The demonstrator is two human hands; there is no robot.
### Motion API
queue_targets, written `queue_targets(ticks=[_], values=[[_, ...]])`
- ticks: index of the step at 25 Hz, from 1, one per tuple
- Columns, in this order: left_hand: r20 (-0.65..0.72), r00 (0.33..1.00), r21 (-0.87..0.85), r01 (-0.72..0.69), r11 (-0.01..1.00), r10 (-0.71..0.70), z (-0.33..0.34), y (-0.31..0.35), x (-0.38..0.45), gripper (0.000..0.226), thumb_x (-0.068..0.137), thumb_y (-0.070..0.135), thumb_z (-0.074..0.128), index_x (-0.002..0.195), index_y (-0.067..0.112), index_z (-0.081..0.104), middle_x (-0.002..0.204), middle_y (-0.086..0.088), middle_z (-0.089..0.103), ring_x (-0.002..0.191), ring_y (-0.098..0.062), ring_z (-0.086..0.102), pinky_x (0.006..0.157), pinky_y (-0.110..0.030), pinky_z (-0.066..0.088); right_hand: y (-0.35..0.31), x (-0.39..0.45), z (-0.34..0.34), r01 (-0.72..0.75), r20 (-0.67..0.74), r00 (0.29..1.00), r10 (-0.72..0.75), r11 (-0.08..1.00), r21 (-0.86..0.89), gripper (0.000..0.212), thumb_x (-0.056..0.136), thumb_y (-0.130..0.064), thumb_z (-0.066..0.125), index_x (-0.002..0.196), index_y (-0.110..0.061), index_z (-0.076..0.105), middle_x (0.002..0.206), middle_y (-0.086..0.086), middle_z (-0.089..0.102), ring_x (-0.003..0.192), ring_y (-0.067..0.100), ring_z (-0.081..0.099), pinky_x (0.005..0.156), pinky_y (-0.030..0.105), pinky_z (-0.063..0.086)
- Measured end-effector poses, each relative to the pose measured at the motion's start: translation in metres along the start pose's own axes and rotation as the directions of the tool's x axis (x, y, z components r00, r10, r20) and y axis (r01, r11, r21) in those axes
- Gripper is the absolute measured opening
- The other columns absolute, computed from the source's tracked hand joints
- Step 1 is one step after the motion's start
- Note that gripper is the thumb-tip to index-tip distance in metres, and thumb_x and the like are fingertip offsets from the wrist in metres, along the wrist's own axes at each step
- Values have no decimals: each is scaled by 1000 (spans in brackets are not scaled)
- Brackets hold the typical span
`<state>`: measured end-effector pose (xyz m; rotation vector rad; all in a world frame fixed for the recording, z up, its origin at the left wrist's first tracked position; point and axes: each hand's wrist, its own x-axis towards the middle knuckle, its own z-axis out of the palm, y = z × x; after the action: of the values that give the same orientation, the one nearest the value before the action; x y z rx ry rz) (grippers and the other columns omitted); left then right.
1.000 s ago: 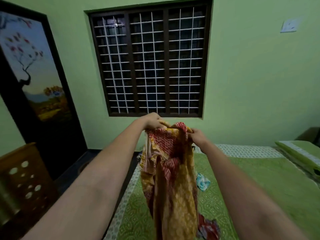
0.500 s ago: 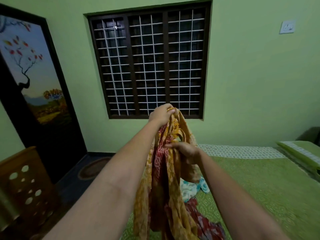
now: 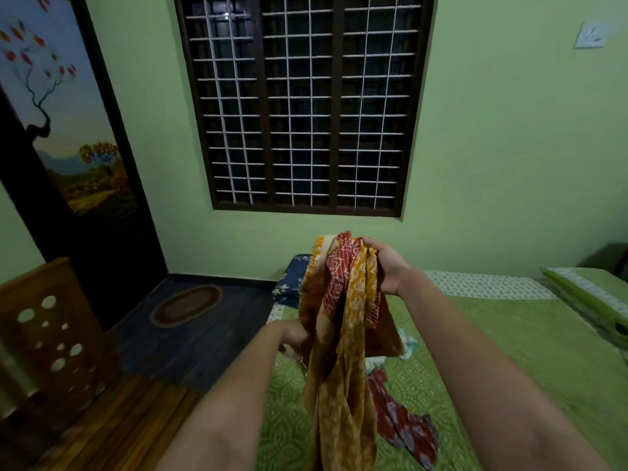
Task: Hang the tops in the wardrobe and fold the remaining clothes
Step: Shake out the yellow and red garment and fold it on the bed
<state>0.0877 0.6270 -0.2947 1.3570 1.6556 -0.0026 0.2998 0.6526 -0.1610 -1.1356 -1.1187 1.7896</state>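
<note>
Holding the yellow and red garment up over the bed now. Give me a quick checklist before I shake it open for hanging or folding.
1. Right hand grips the top of the yellow and red garment: ok.
2. Left hand holds its side edge: cannot tell, fingers hidden by cloth.
3. Garment spread flat enough to identify as a top: not ok, bunched and twisted.
4. Neckline or shoulders located: cannot tell.
5. Bed below free for laying it out: not ok, red patterned cloth and a light teal cloth lie there.
</note>
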Motion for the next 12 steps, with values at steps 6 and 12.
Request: queue_targets(ticks=[6,12], values=[[-678,735,-637,-577,511,-14,-22,21,26,87,89,35,64,152,27,4,157,-10,19,137,-31,33,107,-52,36,-13,-11,-10,102,49,992,-113,976,192,39,96,-35,45,92,-5,71,90,9,68,79,23,65,80,36,49],[-178,984,-875,-161,456,5,25,0,65,77,78,61,64,135,13,46,133,-16,54,118,-35,54,97,-49,45,-15,-8,-4,182,44,980,-196,958,222,43,97,-40,43,104,-3,65,98,12,65,86,25,64,88,38,49]])
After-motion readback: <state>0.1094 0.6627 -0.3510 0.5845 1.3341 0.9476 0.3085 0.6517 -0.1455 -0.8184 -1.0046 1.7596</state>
